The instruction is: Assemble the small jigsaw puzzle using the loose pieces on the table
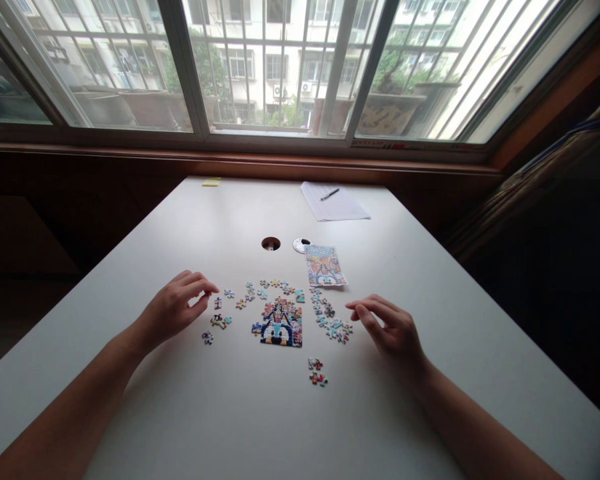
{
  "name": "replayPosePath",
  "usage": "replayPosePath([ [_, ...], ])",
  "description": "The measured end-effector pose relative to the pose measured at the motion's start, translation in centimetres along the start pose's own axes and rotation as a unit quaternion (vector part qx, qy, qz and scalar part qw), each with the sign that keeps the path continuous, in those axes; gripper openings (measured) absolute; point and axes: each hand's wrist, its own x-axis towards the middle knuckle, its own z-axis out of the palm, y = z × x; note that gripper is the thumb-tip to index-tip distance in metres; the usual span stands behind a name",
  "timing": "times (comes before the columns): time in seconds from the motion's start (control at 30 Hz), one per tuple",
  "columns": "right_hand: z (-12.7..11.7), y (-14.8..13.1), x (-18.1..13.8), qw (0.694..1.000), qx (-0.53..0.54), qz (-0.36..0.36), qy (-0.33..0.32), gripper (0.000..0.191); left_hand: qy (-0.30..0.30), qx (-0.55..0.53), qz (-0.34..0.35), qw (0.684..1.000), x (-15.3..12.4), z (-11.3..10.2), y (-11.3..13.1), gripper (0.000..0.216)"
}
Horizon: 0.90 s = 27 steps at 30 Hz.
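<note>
A partly joined jigsaw puzzle with a blue cartoon dog face lies on the white table. Loose puzzle pieces are spread to its left, above and to its right. My left hand hovers left of the puzzle, its fingertips beside a small loose piece, thumb and forefinger apart with nothing between them. On the other side my right hand is held near the right-hand pieces, fingers loosely stretched and holding nothing. Two small clusters, one of them a reddish group of pieces, lie below the puzzle.
Behind the pieces lies a printed picture sheet matching the puzzle. Further back are a round cable hole, a loose round cover, and paper with a pen. Yellow tape marks the far edge, below a barred window.
</note>
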Motion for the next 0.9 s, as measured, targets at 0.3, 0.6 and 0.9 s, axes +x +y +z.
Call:
replayPosePath([
  [0.3, 0.04, -0.02, 0.01, 1.000, -0.003, 0.002, 0.001, 0.020, 0.001, -0.011, 0.004, 1.000, 0.13, -0.12, 0.23, 0.019],
  [0.6, -0.01, -0.13, -0.01, 1.000, -0.007, 0.000, -0.002, 0.023, 0.000, 0.005, 0.002, 1.000, 0.01, 0.08, 0.08, 0.018],
  [0.9, 0.01, -0.39, 0.13, 1.000, -0.007, -0.003, 0.001, 0.022, -0.006, 0.023, -0.001, 1.000, -0.13, 0.25, -0.06, 0.020],
])
